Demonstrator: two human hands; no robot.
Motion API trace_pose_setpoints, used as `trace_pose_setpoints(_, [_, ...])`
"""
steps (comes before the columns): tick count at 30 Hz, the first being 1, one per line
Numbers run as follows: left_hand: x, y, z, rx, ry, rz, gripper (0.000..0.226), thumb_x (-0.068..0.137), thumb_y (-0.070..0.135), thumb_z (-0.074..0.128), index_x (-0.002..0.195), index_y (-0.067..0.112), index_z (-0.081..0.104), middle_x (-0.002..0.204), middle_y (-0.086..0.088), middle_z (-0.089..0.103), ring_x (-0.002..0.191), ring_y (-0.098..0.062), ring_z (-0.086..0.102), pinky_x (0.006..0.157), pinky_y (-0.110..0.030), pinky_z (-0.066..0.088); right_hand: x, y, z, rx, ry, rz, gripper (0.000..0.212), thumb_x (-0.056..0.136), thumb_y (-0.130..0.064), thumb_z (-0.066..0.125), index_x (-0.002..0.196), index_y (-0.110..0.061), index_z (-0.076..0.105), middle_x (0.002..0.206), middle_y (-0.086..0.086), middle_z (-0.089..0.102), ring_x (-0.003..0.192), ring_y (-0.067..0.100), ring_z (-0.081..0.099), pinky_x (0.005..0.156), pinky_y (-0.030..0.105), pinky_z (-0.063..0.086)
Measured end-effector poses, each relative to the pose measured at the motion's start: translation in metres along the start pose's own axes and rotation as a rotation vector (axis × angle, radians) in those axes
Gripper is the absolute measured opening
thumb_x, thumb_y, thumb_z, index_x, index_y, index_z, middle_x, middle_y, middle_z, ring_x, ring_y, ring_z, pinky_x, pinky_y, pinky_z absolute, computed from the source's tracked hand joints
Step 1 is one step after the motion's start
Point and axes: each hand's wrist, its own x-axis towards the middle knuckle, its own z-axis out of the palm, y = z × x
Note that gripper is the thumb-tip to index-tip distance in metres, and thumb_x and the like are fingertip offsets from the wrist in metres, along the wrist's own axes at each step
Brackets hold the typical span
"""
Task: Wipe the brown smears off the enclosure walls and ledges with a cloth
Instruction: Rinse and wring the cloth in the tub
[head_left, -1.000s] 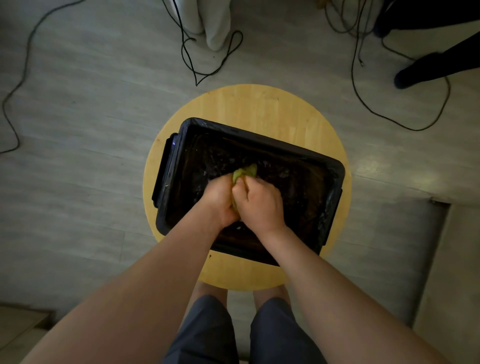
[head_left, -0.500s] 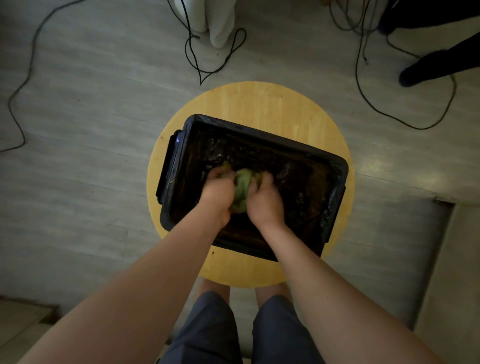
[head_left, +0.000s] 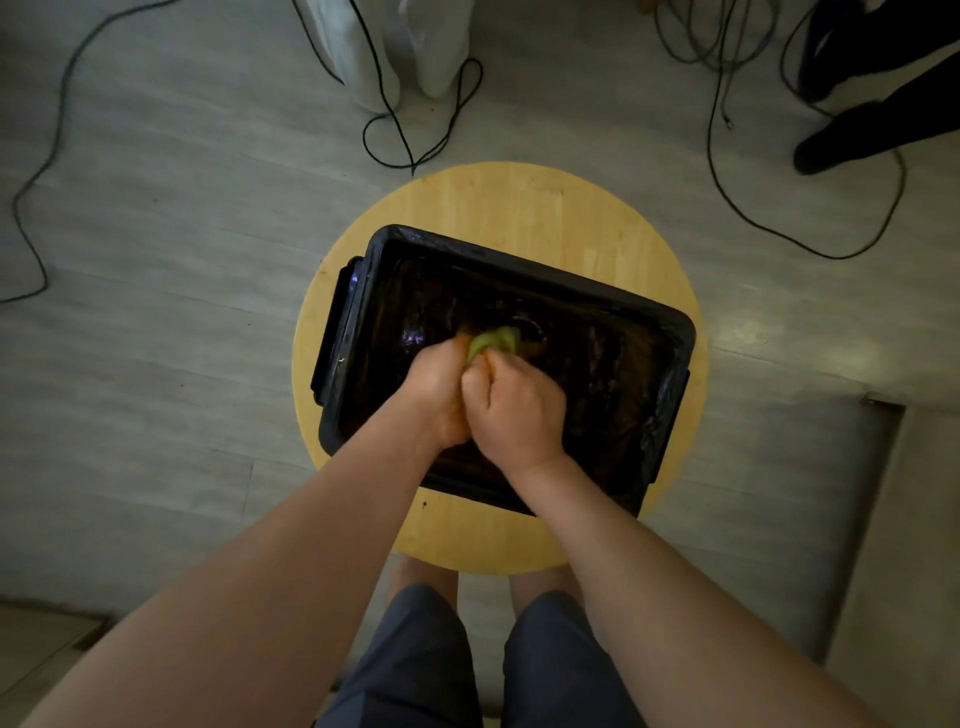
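A black rectangular tub (head_left: 540, 273) lined with dark plastic stands on a round wooden table (head_left: 519, 202). Its inside looks wet and smeared. A yellow-green cloth (head_left: 496, 340) is bunched up over the middle of the tub. My left hand (head_left: 436, 395) and my right hand (head_left: 517, 408) are pressed together, both gripping the cloth, so only its upper end shows above my knuckles.
Black cables (head_left: 410, 124) trail over the grey floor behind the table. White bags (head_left: 384, 47) stand at the top centre. Another person's dark legs and shoes (head_left: 852, 130) are at the top right. My knees (head_left: 488, 654) are under the table's near edge.
Half a second ago my hands were apart with the cloth spread between them. Now they have closed together again around it, hiding most of the cloth.
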Motion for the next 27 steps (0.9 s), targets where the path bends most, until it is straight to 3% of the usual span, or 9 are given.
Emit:
trace_pose_setpoints(4, [0.000,0.000,-0.003,0.018,-0.069,0.084,0.031,0.105,0.008,0.045,0.121,-0.009,0.065,0.111,-0.024,0.068,0.104,-0.033,0.068,0.105,-0.049,0.051,0.009,0.029,0.000,-0.236,-0.055,0.004,0.042,0.103,-0.036,0.035,0.090,-0.010,0.065,0.087,0.013,0.066,0.072,0.031,0.063,0.056,0.037,0.048])
trace_pose_setpoints(7, [-0.002,0.002,-0.009,0.093,-0.013,0.171,0.033,0.107,0.011,0.046,0.137,0.010,0.059,0.125,-0.015,0.068,0.116,-0.029,0.066,0.100,-0.046,0.056,0.007,0.044,-0.009,-0.215,-0.141,0.307,0.040,0.109,-0.041,0.036,0.124,-0.014,0.061,0.138,0.021,0.050,0.121,0.041,0.048,0.098,0.050,0.043])
trace_pose_setpoints(9, [-0.002,0.000,-0.018,0.188,0.113,0.244,0.037,0.105,0.014,0.054,0.141,0.024,0.055,0.124,-0.007,0.065,0.111,-0.024,0.066,0.095,-0.042,0.060,0.003,0.044,-0.016,-0.164,-0.185,0.420,0.041,0.107,-0.046,0.040,0.138,-0.023,0.053,0.149,0.013,0.037,0.133,0.038,0.036,0.107,0.051,0.037])
trace_pose_setpoints(11, [0.003,-0.006,-0.026,0.332,0.177,0.291,0.053,0.100,0.020,0.064,0.147,0.036,0.045,0.129,-0.003,0.059,0.112,-0.024,0.064,0.094,-0.045,0.060,0.002,0.041,-0.022,-0.038,-0.202,0.515,0.047,0.104,-0.046,0.050,0.147,-0.028,0.041,0.150,0.009,0.034,0.130,0.034,0.042,0.099,0.047,0.047])
trace_pose_setpoints(13, [0.004,-0.009,-0.029,0.473,0.215,0.290,0.066,0.090,0.035,0.075,0.143,0.045,0.036,0.135,-0.004,0.051,0.115,-0.026,0.060,0.092,-0.049,0.061,0.003,0.039,-0.024,0.100,-0.171,0.614,0.056,0.103,-0.043,0.054,0.152,-0.031,0.029,0.143,0.009,0.044,0.109,0.029,0.058,0.077,0.038,0.052])
trace_pose_setpoints(17, [0.008,-0.009,-0.020,0.541,0.199,0.273,0.063,0.085,0.033,0.081,0.127,0.032,0.033,0.136,-0.008,0.043,0.111,-0.027,0.060,0.075,-0.038,0.065,0.012,0.046,-0.020,0.172,-0.167,0.833,0.057,0.107,-0.038,0.047,0.153,-0.018,0.020,0.108,0.008,0.065,0.069,0.019,0.056,0.066,0.035,0.051])
trace_pose_setpoints(21, [0.005,0.002,-0.020,1.009,0.051,0.236,0.080,0.082,0.029,0.081,0.149,0.025,0.037,0.127,-0.004,0.055,0.110,-0.020,0.057,0.085,-0.030,0.049,0.025,0.050,-0.027,0.436,-0.162,1.099,0.062,0.104,-0.051,0.048,0.148,-0.014,0.025,0.114,0.011,0.060,0.088,0.027,0.062,0.065,0.031,0.047])
trace_pose_setpoints(24, [-0.003,0.016,-0.021,1.221,-0.044,0.260,0.095,0.077,0.023,0.088,0.155,0.023,0.034,0.123,0.000,0.056,0.108,-0.017,0.054,0.088,-0.028,0.046,0.027,0.037,-0.056,0.546,-0.391,1.006,0.059,0.095,-0.054,0.063,0.140,-0.030,0.033,0.106,0.007,0.061,0.075,0.019,0.059,0.052,0.027,0.042])
trace_pose_setpoints(27, [-0.012,0.026,-0.019,1.552,-0.037,0.358,0.099,0.081,0.017,0.083,0.157,0.030,0.020,0.109,-0.002,0.056,0.092,-0.021,0.057,0.078,-0.033,0.051,0.023,0.033,-0.088,0.191,-0.725,0.588,0.066,0.090,-0.035,0.075,0.136,-0.038,0.029,0.101,-0.001,0.060,0.076,0.015,0.063,0.055,0.026,0.044])
